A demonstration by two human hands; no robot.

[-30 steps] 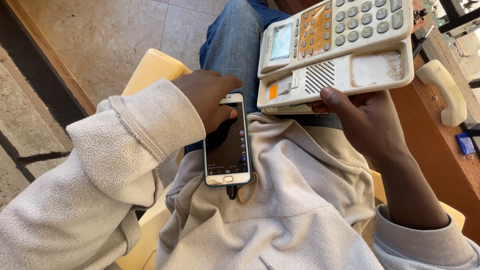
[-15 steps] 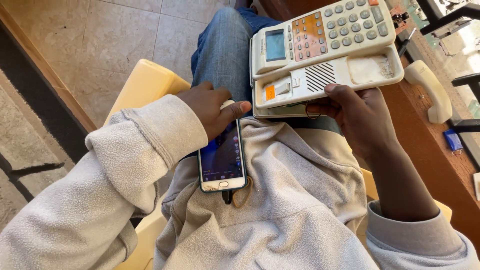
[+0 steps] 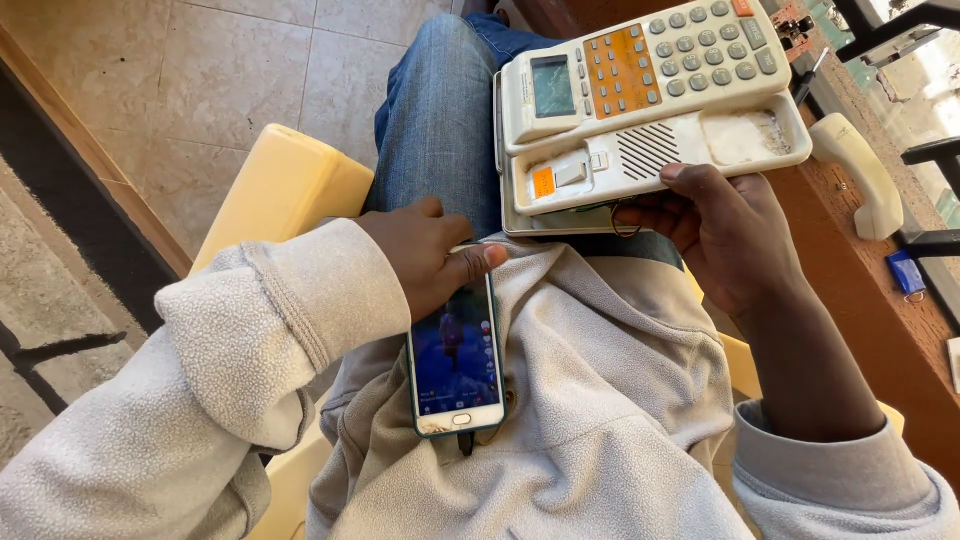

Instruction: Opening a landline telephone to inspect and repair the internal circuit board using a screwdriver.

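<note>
A cream desk telephone base (image 3: 640,100) with grey keys, an orange panel and a small screen rests on my jeans-clad leg (image 3: 440,110). My right hand (image 3: 720,225) grips its near lower edge, thumb on the speaker end. My left hand (image 3: 425,255) lies on top of a smartphone (image 3: 455,365) with a lit screen, which sits on my grey fleece top (image 3: 580,420). Its index finger points toward the telephone base. A cable plugs into the smartphone's bottom end.
The telephone's cream handset (image 3: 860,175) lies apart on the brown wooden desk (image 3: 900,300) at right, near a small blue object (image 3: 908,272). I sit on a yellow chair (image 3: 280,190) over a tiled floor (image 3: 200,80).
The view has shifted, so everything sits lower in frame. My left hand has slid up the smartphone toward the telephone base. My right hand keeps its hold.
</note>
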